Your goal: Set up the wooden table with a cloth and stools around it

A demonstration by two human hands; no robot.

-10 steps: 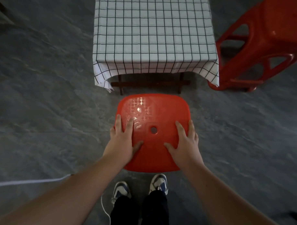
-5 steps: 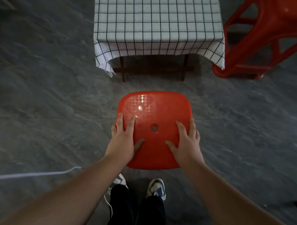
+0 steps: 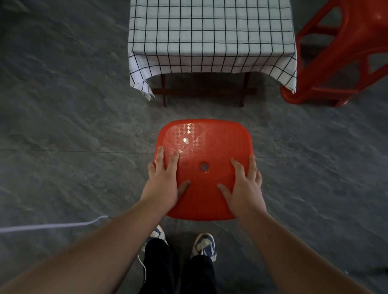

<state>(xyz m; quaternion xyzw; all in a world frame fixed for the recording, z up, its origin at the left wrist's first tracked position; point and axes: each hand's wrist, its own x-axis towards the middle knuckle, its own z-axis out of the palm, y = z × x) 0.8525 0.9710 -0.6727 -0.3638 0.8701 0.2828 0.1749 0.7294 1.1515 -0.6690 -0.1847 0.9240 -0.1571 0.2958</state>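
head view:
left grip: the left hand (image 3: 163, 182) lies flat on the near left part of the red stool (image 3: 203, 147) seat, fingers straight and spread, thumb pointing inward; it clasps nothing.
right grip: the right hand (image 3: 244, 188) lies flat on the near right part of the same seat, fingers straight, outer fingers over the seat's right edge; it clasps nothing.
red stool: under both hands, seat up, its centre hole (image 3: 204, 167) between the two thumbs.
worktop: beyond the fingertips, well apart from the stool; its dark wooden legs (image 3: 164, 95) show under the hem.
cloth: the white checked cloth (image 3: 210, 31) covers the worktop, corners hanging down.
second red stool: beyond and right of the right hand (image 3: 346, 53), just beside the cloth's right edge.
floor: grey stone floor (image 3: 57, 120); a white cable (image 3: 43, 226) lies left of the left forearm.
shoes: two shoes (image 3: 204, 243) below the stool's near edge.
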